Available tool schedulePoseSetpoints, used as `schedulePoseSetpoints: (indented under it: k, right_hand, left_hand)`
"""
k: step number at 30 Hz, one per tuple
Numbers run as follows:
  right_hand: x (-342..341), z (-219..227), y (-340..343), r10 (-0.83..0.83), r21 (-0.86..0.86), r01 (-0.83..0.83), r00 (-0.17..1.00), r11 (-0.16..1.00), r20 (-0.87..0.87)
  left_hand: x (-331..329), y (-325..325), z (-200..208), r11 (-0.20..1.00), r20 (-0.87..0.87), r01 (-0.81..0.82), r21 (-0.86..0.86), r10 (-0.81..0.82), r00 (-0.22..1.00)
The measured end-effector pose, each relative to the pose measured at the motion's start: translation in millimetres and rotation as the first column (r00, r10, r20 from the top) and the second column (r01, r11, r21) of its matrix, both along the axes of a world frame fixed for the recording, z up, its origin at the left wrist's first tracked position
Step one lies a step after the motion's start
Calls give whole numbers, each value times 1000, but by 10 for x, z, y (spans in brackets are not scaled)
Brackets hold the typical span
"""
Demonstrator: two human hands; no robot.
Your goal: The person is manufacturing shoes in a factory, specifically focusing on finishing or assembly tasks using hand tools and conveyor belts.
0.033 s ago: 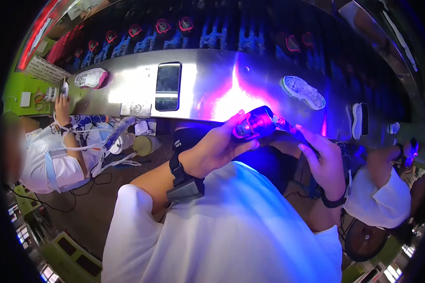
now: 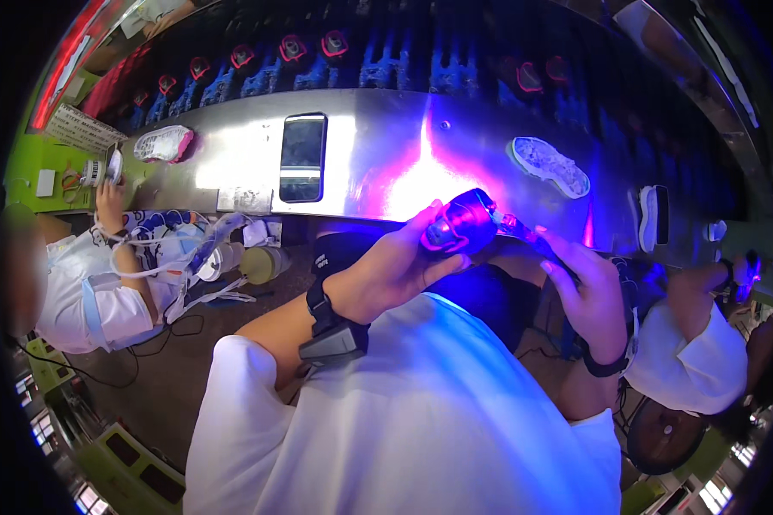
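The left hand [image 2: 395,270] was wrapped tight around a small shoe [image 2: 459,225] that glowed purple in the blue light. The shoe sat in the middle of the picture, just near the shiny metal table [image 2: 378,172]. Its long side ran from left to right, and its right end tipped a little down toward the right hand. The shoe looked smooth and round at the left end.

The right hand [image 2: 586,292] had its fingers curled on a thin stick-like tool [image 2: 520,229] that touched the shoe's right end. I could not tell what the tool was made of.

The table was flat and bright like a mirror. A dark flat phone [image 2: 302,158] lay on it to the left. A white bumpy shoe sole [image 2: 550,166] lay on it to the right, and a pink and white sole [image 2: 164,143] lay far left
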State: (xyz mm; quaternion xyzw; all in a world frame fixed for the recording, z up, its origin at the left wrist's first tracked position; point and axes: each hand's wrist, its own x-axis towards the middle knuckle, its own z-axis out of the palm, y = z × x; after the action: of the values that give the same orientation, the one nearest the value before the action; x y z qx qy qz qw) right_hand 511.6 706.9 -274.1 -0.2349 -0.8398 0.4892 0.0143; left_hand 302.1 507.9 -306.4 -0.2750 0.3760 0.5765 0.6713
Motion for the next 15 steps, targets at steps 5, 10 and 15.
schedulePoseSetpoints:
  k: [5, 10, 15]
  right_hand:
    - [114, -263, -45, -65, -8, 64, 997, 998, -50]
    - [109, -319, -90, -114, -27, 111, 985, 993, -131]
    - [66, -369, -170, -130, -14, 130, 976, 991, -174]
  left_hand:
    - [49, -27, -182, 991, 348, -126, 52, 100, 932]
    - [119, -5, -204, 989, 431, -141, 35, 112, 895]
    - [148, -31, -105, 980, 539, -193, 47, 138, 831]
